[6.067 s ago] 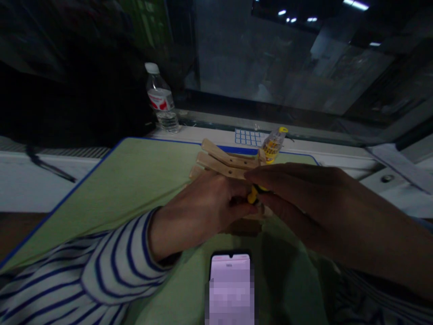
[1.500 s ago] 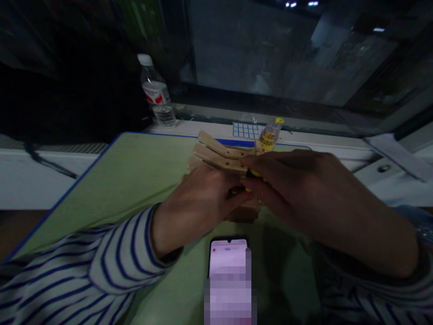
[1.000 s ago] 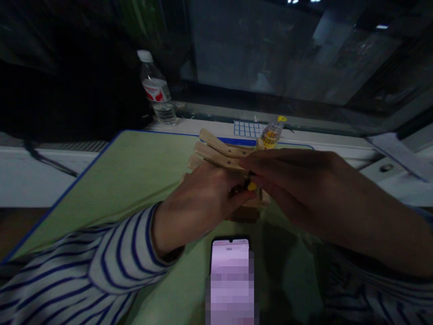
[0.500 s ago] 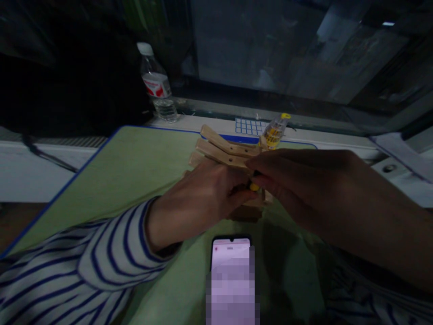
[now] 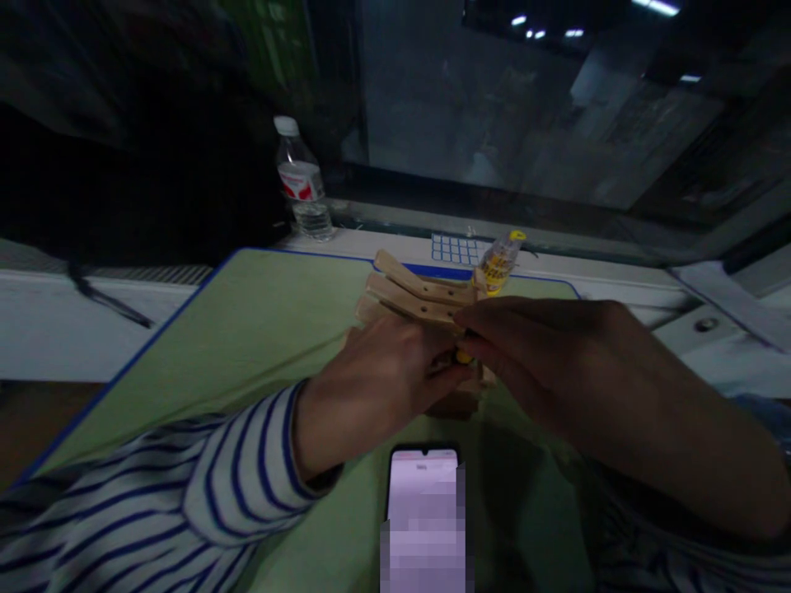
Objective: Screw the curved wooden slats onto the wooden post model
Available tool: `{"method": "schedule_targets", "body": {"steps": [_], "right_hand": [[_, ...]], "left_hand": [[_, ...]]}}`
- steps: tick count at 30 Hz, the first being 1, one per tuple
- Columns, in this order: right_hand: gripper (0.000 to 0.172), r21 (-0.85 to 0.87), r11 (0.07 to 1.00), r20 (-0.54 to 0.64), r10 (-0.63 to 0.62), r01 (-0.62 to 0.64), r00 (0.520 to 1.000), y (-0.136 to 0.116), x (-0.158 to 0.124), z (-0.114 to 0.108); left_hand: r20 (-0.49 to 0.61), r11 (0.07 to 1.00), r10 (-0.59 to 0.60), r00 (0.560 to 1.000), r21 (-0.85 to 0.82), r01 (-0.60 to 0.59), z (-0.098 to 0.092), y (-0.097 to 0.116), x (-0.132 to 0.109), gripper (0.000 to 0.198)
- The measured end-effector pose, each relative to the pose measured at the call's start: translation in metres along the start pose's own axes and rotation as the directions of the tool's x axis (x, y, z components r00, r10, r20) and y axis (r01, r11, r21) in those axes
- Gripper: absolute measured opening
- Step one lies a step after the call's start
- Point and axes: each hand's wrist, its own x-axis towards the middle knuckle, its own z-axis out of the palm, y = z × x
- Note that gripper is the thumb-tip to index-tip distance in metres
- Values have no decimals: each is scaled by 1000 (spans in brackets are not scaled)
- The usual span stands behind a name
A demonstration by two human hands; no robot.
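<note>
A light wooden assembly (image 5: 408,298) of bent, drilled strips stands on the table in front of me, its lower part mostly behind my hands. My left hand (image 5: 383,383) is closed against its near side, with the thumb pointing right and the other fingertips hidden. From the right, my right hand (image 5: 556,354) reaches in with its thumb and fingers pinched at the assembly. Between the two hands shows a small yellow part (image 5: 463,357), beside something dark at the right fingertips. What exactly the right fingers grip is too dim to make out.
A phone (image 5: 426,494) lies lit on the green table (image 5: 272,305) with a blue edge. On the white sill behind stand a water bottle (image 5: 302,185) and a yellow-capped bottle (image 5: 500,263). A blue grid sheet (image 5: 456,248) lies there. Dark window glass (image 5: 426,107) rises beyond.
The whole scene sits slightly lower in view as the camera tilts up. Both hands keep nearly the same place and grip at the wooden assembly.
</note>
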Motion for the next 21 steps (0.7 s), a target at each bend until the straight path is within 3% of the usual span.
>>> {"method": "schedule_targets", "body": {"steps": [7, 13, 21], "right_hand": [[28, 44, 999, -32, 26, -24, 999, -3, 3, 3], [46, 122, 992, -55, -33, 40, 998, 3, 0, 2], [37, 154, 988, 50, 14, -22, 999, -1, 4, -1]], "left_hand": [[-11, 999, -28, 1000, -22, 28, 2, -4, 0, 17], [55, 999, -49, 997, -12, 50, -1, -3, -1, 23], [50, 1000, -9, 999, -22, 10, 0, -4, 1, 18]]}}
